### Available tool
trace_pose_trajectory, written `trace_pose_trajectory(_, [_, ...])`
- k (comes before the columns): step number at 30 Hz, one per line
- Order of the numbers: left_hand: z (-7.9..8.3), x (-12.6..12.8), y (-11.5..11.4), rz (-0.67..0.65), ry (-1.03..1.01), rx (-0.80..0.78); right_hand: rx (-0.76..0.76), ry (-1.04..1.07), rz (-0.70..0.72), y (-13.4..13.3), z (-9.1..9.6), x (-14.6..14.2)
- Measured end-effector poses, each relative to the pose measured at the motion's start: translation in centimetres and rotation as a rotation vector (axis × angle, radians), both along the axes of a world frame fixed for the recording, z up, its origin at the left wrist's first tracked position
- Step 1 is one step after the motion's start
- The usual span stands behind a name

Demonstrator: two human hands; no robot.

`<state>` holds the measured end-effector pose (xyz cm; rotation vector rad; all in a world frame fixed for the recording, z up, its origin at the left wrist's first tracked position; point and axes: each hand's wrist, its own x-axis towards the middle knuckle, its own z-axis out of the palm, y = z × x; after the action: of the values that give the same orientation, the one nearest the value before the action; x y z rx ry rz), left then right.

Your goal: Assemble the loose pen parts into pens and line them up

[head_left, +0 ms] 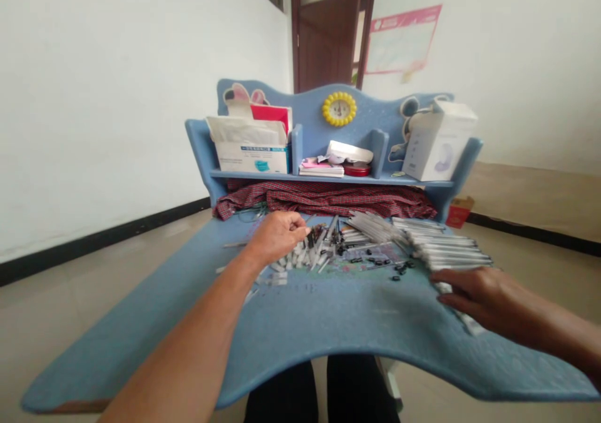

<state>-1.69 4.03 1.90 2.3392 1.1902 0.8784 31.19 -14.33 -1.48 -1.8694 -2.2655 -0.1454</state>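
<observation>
My left hand [277, 236] reaches over the blue desk [328, 329], fingers pinched together at a loose pile of small grey tube parts [310, 255]; what it pinches is too small to make out. My right hand [483, 299] lies at the desk's right side, fingers curled around a thin clear tube [464, 320] that sticks out beneath it. Just beyond that hand is a neat stack of long clear tubes [446, 248]. Small black caps [389, 266] lie scattered between the two hands.
A blue shelf [338, 176] at the desk's back carries a mask box [251, 151], pink booklets [322, 168], a red tin [357, 170] and a white carton [439, 141]. Red checked cloth [328, 199] lies under the shelf. A yellow clock [339, 108] and a brown door [326, 35] are behind.
</observation>
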Motion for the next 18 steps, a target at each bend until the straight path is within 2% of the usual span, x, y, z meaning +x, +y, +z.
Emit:
trace_pose_trajectory(4, [0.1,0.0,-0.1,0.009,0.087,0.0,-0.131,-0.077,0.013,3.9,2.6,-5.6])
trace_pose_trajectory(8, [0.4,0.1,-0.5,0.041,0.162,0.029,-0.163,-0.201,-0.093,8.5,3.5,-8.5])
trace_pose_trajectory(13, [0.3,0.2,-0.7,0.042,0.213,0.041,-0.158,-0.26,-0.203,12.8,3.3,-9.1])
trace_pose_trajectory(18, [0.1,0.2,-0.5,0.02,0.235,0.051,-0.187,-0.262,-0.309,15.0,2.9,-8.1])
